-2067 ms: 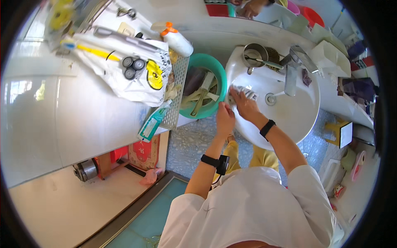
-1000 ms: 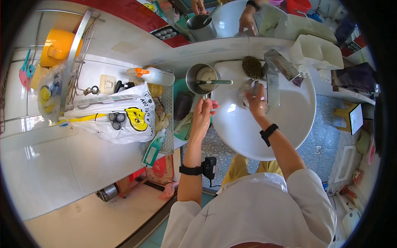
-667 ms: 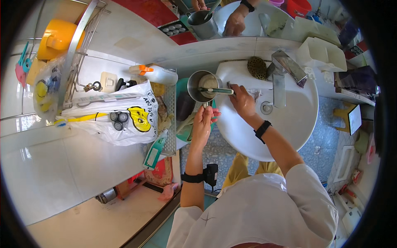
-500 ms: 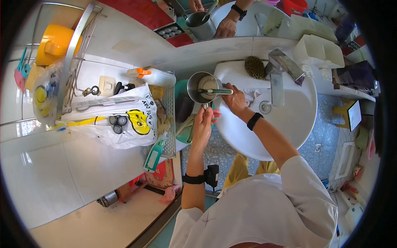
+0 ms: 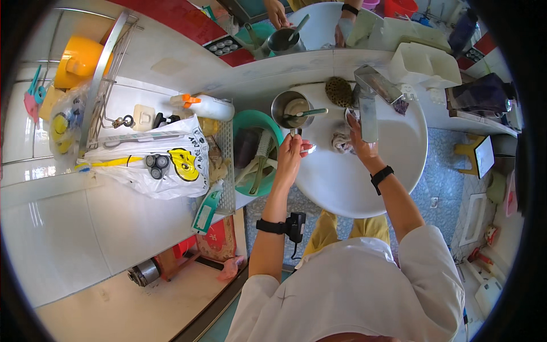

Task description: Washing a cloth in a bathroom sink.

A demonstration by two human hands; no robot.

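Note:
My left hand [image 5: 289, 159] is closed on the short handle of a metal mug [image 5: 276, 109], held over the left edge of the white washbasin [image 5: 319, 191]. Inside the mug is something pale; a utensil with a green-and-white handle [image 5: 313, 112] leans out over its right rim, its lower end hard to make out. My right hand [image 5: 363, 142] reaches under the faucet [image 5: 369, 122], fingers stretched out and partly hidden by the spout. Beside those fingers a crumpled greyish cloth [image 5: 342, 142] lies in the basin.
Left of the basin, a green tub [image 5: 277, 128] holds brushes and a dark object. A plastic bag [image 5: 165, 185] and a spray bottle [image 5: 211, 107] lie on the tiled ledge. Behind the faucet are a brown holed sponge [image 5: 338, 91] and a white holder [image 5: 424, 65].
My right hand has let go of the utensil handle and moved right, under the faucet. The mug in my left hand has shifted slightly right and up, uncovering more of the green tub.

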